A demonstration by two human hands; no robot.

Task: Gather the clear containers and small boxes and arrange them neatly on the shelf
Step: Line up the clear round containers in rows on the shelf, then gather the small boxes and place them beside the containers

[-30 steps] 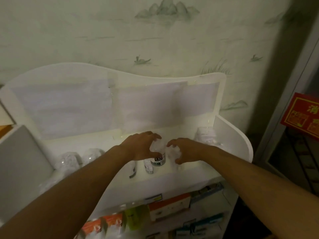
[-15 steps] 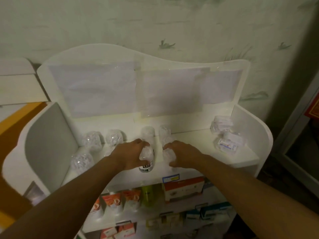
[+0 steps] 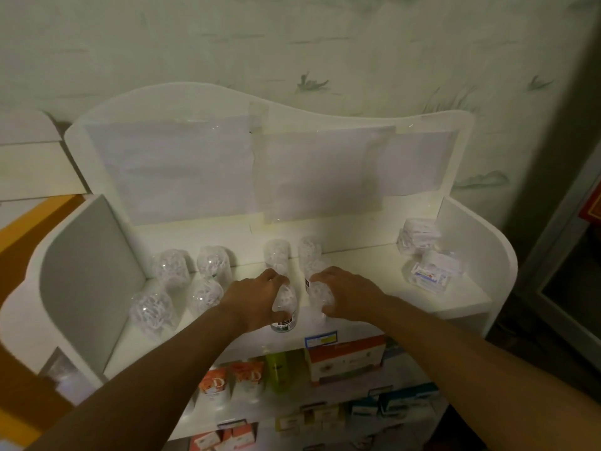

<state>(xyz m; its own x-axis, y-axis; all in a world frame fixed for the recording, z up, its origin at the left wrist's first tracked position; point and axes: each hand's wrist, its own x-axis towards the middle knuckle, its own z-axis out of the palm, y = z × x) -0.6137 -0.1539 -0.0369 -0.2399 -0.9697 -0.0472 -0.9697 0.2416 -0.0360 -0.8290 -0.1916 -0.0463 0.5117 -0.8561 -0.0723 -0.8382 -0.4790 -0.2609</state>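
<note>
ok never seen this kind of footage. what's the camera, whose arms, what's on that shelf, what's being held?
No robot here. One wide camera sits on a person's head, looking down at their own arms. The left hand grips a clear bottle; the right hand grips another clear bottle. Both stand near the front edge of a white shelf. More clear containers stand to the left and behind, small clear boxes to the right. Packaged goods fill the lower shelves.
</note>
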